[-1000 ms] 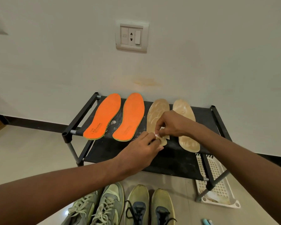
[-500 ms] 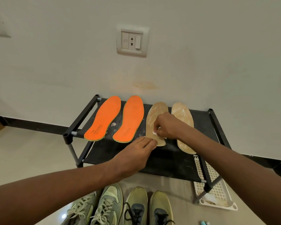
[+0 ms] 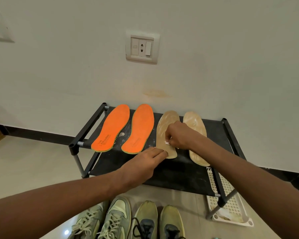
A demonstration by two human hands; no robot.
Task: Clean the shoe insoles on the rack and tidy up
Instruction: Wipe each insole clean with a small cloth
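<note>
Item 1, right hand [image 3: 179, 135]: I read the fingers as curled tight, pinching a small white wipe [image 3: 167, 143] against the inner tan insole [image 3: 166, 133] (only a scrap of white shows below the knuckles).

Item 2, left hand [image 3: 143, 163]: fingers extended flat, tips pressing the heel end of that same insole, just below and left of the pinch.

Item 3, outer tan insole [image 3: 196, 135]: lies just right of the grip, partly hidden by my right wrist and forearm.

Item 4, two orange insoles [image 3: 111, 128] [image 3: 139, 129]: side by side to the left of the grip, well apart from both hands, with pale specks on the cloth between them.

Item 5, black shoe rack [image 3: 179, 176]: fabric shelf bearing all four insoles, set against the wall.

Item 6, white perforated plastic tray [image 3: 231, 206]: on the floor under the rack's right end, below and right of the grip.

Item 7, two pairs of green sneakers [image 3: 128, 219]: on the floor nearest me.

Item 8, wall socket plate [image 3: 141, 47]: high above the grip.
</note>
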